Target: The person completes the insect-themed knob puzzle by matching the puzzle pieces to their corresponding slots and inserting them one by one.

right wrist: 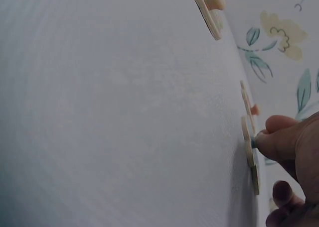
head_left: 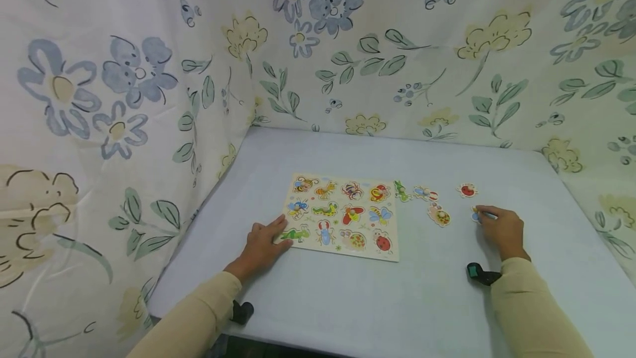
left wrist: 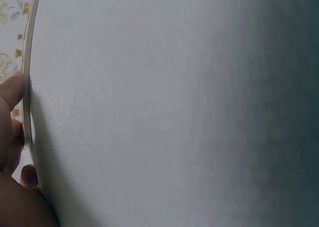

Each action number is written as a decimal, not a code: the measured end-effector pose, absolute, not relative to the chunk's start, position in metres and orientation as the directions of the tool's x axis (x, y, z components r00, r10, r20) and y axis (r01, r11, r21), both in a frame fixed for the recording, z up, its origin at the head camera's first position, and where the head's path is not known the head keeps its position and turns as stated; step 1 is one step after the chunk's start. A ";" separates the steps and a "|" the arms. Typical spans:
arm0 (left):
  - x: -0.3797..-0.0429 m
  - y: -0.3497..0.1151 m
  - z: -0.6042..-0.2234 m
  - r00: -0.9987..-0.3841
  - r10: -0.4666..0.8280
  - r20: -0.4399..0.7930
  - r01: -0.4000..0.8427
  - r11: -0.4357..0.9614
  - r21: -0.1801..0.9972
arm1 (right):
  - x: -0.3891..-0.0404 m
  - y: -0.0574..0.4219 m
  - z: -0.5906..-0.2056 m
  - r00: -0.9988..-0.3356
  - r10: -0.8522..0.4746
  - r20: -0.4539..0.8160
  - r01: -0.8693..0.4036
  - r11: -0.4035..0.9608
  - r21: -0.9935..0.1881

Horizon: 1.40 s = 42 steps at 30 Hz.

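A wooden peg puzzle board [head_left: 340, 224] with colourful insect pictures lies on the white-covered table. My left hand [head_left: 263, 245] holds its near left corner, thumb on the front edge and index finger along the left side. In the left wrist view, fingertips [left wrist: 17, 85] rest right at the board's edge. Right of the board, my right hand [head_left: 504, 231] pinches a small blue and yellow puzzle piece [head_left: 475, 215]. The right wrist view shows thumb and finger on the knob of this piece [right wrist: 247, 142], seen edge-on; its picture is mostly hidden by the hand.
Between board and right hand lie a green insect piece [head_left: 401, 191], a blue and red piece [head_left: 424, 193] and a snail piece [head_left: 439, 215]. A ladybird piece [head_left: 467, 190] sits just beyond the right hand. Floral curtains [head_left: 367, 70] enclose the table's back and sides.
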<state>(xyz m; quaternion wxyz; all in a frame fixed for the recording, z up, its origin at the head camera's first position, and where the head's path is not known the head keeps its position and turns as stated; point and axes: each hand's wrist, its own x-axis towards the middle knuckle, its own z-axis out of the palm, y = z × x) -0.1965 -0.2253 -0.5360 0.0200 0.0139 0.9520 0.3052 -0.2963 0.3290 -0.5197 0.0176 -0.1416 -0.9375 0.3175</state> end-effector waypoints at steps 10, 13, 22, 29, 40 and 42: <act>-0.196 -0.226 -0.536 -0.999 0.042 -0.024 0.021 0.811 0.584 | -0.295 0.329 -0.519 -0.957 0.291 -0.005 0.241 0.783 -0.573; -0.196 -0.225 -0.536 -0.999 0.044 -0.025 0.022 0.813 0.582 | -0.293 0.328 -0.517 -0.951 0.306 0.043 0.222 0.773 -0.594; -0.195 -0.225 -0.534 -0.999 0.045 -0.018 0.027 0.813 0.581 | -0.287 0.316 -0.502 -0.931 0.337 0.139 0.172 0.742 -0.648; -0.194 -0.225 -0.533 -0.999 0.047 -0.018 0.028 0.811 0.584 | -0.284 0.304 -0.492 -0.910 0.310 0.276 0.069 0.769 -0.636; -0.195 -0.225 -0.535 -0.999 0.044 -0.022 0.023 0.812 0.583 | -0.286 0.293 -0.488 -0.844 0.269 0.463 -0.084 0.787 -0.611; -0.194 -0.225 -0.534 -0.999 0.045 -0.021 0.024 0.812 0.583 | -0.282 0.284 -0.481 -0.838 0.276 0.470 -0.095 0.775 -0.624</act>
